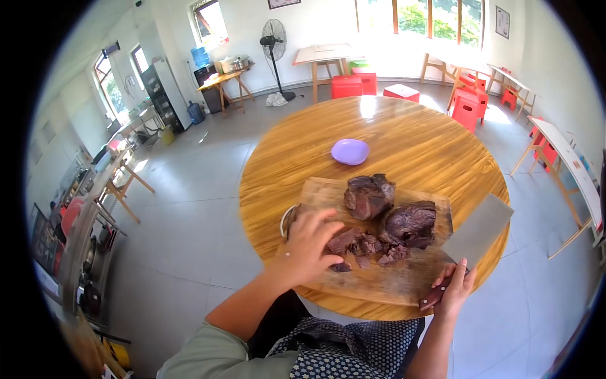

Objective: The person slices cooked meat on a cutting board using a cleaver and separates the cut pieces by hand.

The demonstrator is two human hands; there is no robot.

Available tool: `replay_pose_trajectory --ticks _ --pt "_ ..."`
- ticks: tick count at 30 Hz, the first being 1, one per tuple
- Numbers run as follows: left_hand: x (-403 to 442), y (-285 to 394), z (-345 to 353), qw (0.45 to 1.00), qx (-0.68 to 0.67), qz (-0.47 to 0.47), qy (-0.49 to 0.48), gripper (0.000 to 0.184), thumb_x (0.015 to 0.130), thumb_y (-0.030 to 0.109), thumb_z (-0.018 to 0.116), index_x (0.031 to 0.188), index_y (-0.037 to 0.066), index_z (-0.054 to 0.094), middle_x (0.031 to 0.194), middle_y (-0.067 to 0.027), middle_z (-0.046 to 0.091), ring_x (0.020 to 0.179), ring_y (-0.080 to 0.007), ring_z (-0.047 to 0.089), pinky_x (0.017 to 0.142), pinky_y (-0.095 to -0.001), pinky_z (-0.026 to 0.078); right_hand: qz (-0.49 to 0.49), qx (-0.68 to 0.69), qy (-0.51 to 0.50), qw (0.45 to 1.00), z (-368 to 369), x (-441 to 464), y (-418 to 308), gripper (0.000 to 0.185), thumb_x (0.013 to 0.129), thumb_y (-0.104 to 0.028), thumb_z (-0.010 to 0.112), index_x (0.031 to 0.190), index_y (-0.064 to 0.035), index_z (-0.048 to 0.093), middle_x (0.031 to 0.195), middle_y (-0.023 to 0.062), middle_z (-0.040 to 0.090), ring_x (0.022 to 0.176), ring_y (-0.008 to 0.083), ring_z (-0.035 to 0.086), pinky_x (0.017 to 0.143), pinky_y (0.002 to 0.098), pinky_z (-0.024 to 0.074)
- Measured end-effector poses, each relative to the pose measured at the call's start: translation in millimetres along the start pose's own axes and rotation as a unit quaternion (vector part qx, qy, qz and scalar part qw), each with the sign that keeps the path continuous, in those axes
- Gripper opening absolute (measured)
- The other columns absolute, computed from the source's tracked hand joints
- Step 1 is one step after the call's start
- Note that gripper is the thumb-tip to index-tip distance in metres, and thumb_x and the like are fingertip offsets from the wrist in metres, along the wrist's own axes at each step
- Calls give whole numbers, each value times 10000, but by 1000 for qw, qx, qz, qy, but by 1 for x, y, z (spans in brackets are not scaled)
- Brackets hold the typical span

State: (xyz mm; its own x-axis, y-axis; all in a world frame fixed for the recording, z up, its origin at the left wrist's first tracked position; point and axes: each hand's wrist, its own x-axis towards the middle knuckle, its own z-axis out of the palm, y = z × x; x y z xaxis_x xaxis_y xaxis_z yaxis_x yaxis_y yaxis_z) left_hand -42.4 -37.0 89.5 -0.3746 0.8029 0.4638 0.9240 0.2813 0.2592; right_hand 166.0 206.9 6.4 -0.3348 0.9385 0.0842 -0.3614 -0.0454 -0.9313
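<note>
My right hand (pixel 453 287) grips the dark wooden handle of a cleaver (pixel 483 227), its broad blade raised at the right side of the cutting board (pixel 366 287). My left hand (pixel 306 243) is over the board's left part, fingers spread, beside cut meat pieces (pixel 346 241); whether it touches them I cannot tell. Two large dark chunks of cooked meat lie farther back, one chunk (pixel 369 196) at the middle and another chunk (pixel 410 224) to its right. Small crumbled bits (pixel 394 254) sit in front of them. A pale ring (pixel 283 221) shows at the board's left edge, partly hidden by my hand.
The board rests on a round wooden table (pixel 278 161), with a purple plate (pixel 350 151) behind it. Red stools (pixel 347 87) and side tables stand beyond. A standing fan (pixel 273 47) is by the back wall. Shelving with cookware (pixel 91 252) lines the left.
</note>
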Motion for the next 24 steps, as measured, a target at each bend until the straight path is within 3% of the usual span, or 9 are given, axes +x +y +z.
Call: replay_pose_trajectory --ticks 1,2,5,11,15,18,20,23,24 --pt "-10 -16 0 999 4 -52 -6 840 695 321 903 1381 21 525 1517 -194 386 1398 -442 352 1144 -531 326 1 4 4 1000 0 0 1 172 1096 -255 481 1128 -89 453 704 23 494 481 106 495 405 242 434" --pt "-16 -29 -2 999 8 -53 -6 840 695 321 903 1381 21 525 1517 -194 386 1398 -442 352 1144 -531 326 1 9 8 1000 -1 1 2 173 1095 -259 483 1119 -90 453 705 24 495 481 107 495 405 242 433" --pt "-33 -65 -15 985 -75 -155 3 1102 658 401 937 1506 -6 365 1562 -254 305 1461 -420 300 1203 -484 280 -2 8 1 1000 -5 4 7 179 1093 -269 491 1064 -100 440 703 25 490 478 111 492 404 247 431" --pt "-44 -92 -11 973 -153 -163 -62 1151 683 372 935 1543 -14 275 1564 -255 289 1475 -400 286 1208 -464 279 5 3 2 1000 -2 2 1 200 1092 -273 497 1032 -100 416 714 31 483 490 114 493 417 257 441" --pt "-56 -87 5 977 -124 -171 -15 1119 699 324 932 1542 1 272 1525 -247 325 1449 -387 321 1197 -456 298 6 1 9 1000 1 1 -2 196 1092 -267 495 1039 -96 415 716 33 475 496 114 489 423 256 442" --pt "-62 -74 13 975 -124 -177 58 1018 725 257 917 1510 9 318 1463 -224 376 1359 -361 430 1125 -437 396 5 -10 4 1000 1 1 0 192 1093 -264 494 1043 -96 417 716 32 471 496 113 485 425 254 441" --pt "-63 -68 19 947 -166 -254 103 892 752 195 895 1456 9 381 1367 -202 453 1236 -326 527 1020 -409 480 3 -16 5 1000 2 0 0 191 1093 -263 494 1044 -96 417 716 32 470 495 112 483 427 254 440" --pt "-64 -69 34 940 -206 -239 131 700 805 137 838 1370 -5 448 1278 -199 495 1120 -355 575 951 -415 498 2 -13 11 1000 3 1 -2 197 1090 -266 498 1030 -99 414 715 32 468 495 113 478 426 254 428" --pt "-60 -70 35 939 -203 -242 133 700 805 137 838 1370 -5 448 1278 -199 495 1120 -355 575 951 -415 498 5 -22 18 1000 0 2 1 210 1090 -267 487 1114 -70 419 721 41 481 496 116 481 430 253 433"
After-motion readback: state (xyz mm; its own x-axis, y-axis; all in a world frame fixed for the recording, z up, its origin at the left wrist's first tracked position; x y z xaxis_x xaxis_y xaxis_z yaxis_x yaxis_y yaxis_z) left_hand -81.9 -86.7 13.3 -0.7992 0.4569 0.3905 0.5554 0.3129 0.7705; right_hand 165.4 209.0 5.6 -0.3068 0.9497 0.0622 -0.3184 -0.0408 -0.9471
